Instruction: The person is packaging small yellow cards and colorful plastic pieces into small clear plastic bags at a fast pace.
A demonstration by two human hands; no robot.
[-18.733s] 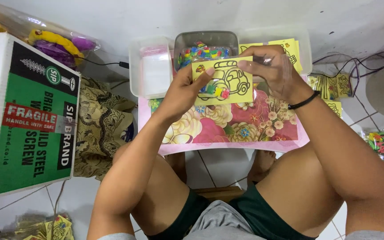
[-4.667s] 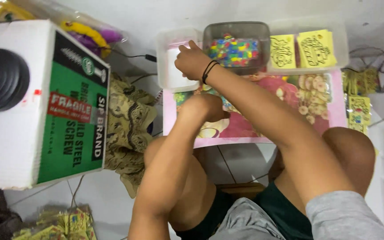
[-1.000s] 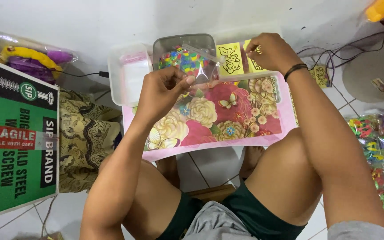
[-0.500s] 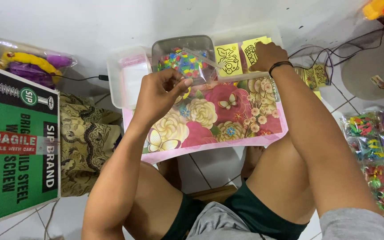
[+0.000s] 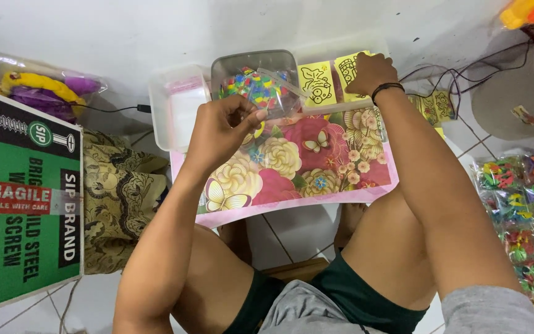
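My left hand (image 5: 220, 127) pinches a small clear plastic bag (image 5: 274, 93) and holds it up over a grey tub (image 5: 220, 65) filled with small multicoloured pieces. My right hand (image 5: 371, 73), with a black band on its wrist, reaches forward and rests on a stack of yellow picture cards (image 5: 348, 68) in a clear tray. A second yellow card (image 5: 315, 83) with a black line drawing lies beside it. Both hands work above a flowered board (image 5: 307, 167) that lies across my lap.
A clear plastic box (image 5: 177, 108) stands left of the tub. A large green and white carton (image 5: 23, 198) and a patterned cloth (image 5: 118, 198) lie at the left. Packets of colourful pieces (image 5: 523, 216) cover the floor at the right. Cables (image 5: 465, 62) run along the back.
My right hand has moved onto the yellow cards at the far right. My left hand has kept the clear bag raised over the tub, shifting slightly.
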